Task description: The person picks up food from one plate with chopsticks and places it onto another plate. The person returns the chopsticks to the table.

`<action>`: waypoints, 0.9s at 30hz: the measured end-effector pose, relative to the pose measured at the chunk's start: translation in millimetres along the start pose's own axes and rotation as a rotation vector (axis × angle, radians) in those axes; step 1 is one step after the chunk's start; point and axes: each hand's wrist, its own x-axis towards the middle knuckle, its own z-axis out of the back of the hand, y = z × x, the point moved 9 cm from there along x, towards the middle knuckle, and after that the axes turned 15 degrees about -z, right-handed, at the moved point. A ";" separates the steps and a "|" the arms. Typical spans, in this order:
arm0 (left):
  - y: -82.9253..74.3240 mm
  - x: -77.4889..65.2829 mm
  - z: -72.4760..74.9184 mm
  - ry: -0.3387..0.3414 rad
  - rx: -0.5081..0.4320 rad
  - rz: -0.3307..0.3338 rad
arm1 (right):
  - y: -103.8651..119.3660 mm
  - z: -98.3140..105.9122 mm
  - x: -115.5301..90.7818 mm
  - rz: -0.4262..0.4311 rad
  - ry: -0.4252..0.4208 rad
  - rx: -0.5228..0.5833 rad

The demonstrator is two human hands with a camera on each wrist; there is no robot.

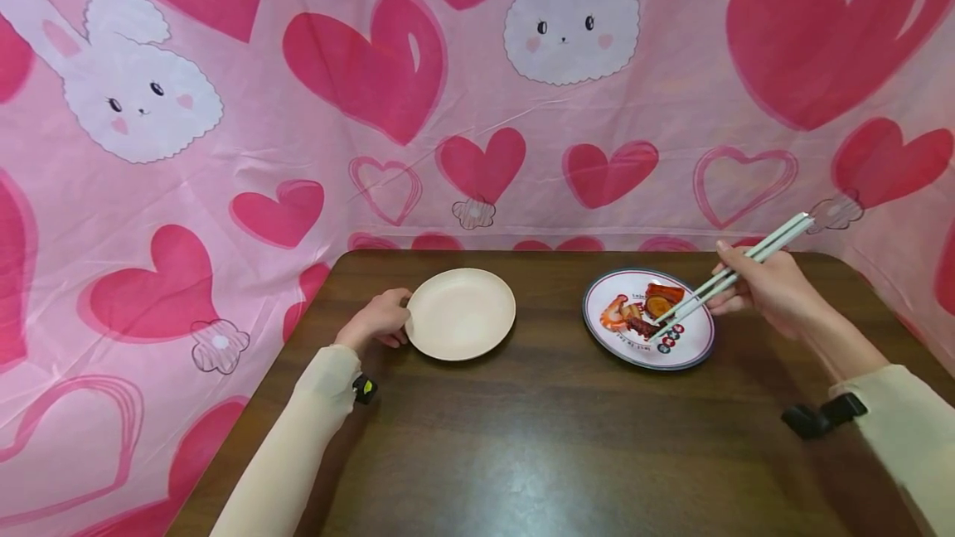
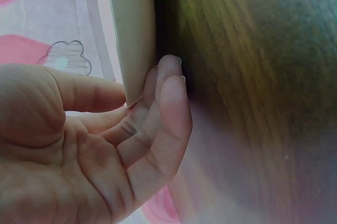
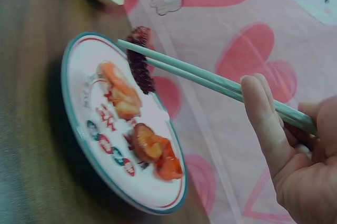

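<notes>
At the left, my left hand (image 1: 379, 320) pinches the rim of a cream plate (image 1: 462, 313), thumb on top and fingers curled beneath in the left wrist view. My right hand (image 1: 772, 284) holds a pair of pale green chopsticks (image 3: 195, 71). Between their tips is a dark, reddish-brown, rough-textured piece of food (image 3: 139, 71). It hangs over a white plate (image 1: 697, 338) with a blue-green rim and printed lettering. On that plate lie an orange, shrimp-like piece (image 3: 121, 92), a round brown piece (image 3: 147, 142) and a glossy orange-red piece (image 3: 168, 163).
Both plates stand toward the back of a dark brown wooden table (image 1: 507, 437), apart from each other. A pink cloth (image 1: 537, 164) with hearts and rabbits hangs behind the table and along its sides.
</notes>
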 end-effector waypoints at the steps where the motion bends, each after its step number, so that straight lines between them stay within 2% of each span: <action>1: -0.1 0.3 -0.3 0.001 0.000 0.000 | 2.8 -0.3 0.9 0.001 0.008 -0.007; 11: 1.7 1.2 -2.3 -0.001 -0.003 0.001 | 27.6 0.0 7.2 -0.017 0.019 -0.041; 18: -0.1 -0.5 -2.5 -0.004 -0.014 0.004 | 31.6 -2.3 11.5 -0.027 0.014 -0.049; 27: -3.7 -1.5 -0.9 -0.020 -0.024 -0.012 | 33.9 -18.2 18.7 -0.011 0.051 -0.019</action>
